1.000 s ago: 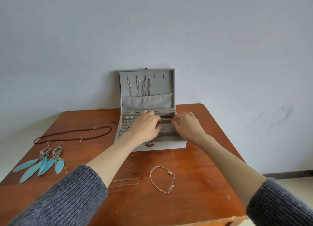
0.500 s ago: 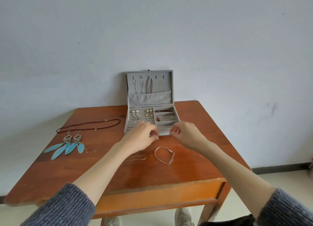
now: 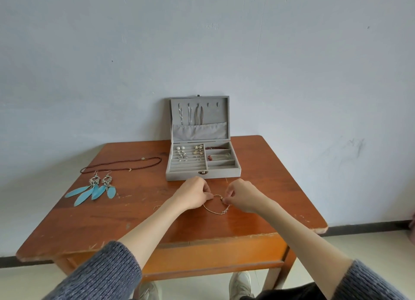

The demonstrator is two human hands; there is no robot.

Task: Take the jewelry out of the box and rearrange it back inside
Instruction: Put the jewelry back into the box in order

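A grey jewelry box [image 3: 179,175] stands open at the back of the wooden table [image 3: 258,187], its lid upright with chains hung inside. Earrings sit in its left rows and a red-beaded piece in a right compartment. In front of the box lies a thin gold bracelet [image 3: 215,211]. My left hand [image 3: 195,194] pinches the bracelet's left end and my right hand [image 3: 241,195] pinches its right end near the clasp. The lower loop of the chain rests on the table.
A dark brown cord necklace [image 3: 121,166] and a pair of blue feather earrings [image 3: 94,190] lie on the left part of the table. Part of another thin chain [image 3: 156,207] peeks out beside my left forearm. A wall rises right behind the box.
Both hands drew back from inside the box to the table in front of it and took hold of the gold bracelet. The camera pulled back, showing the whole table.
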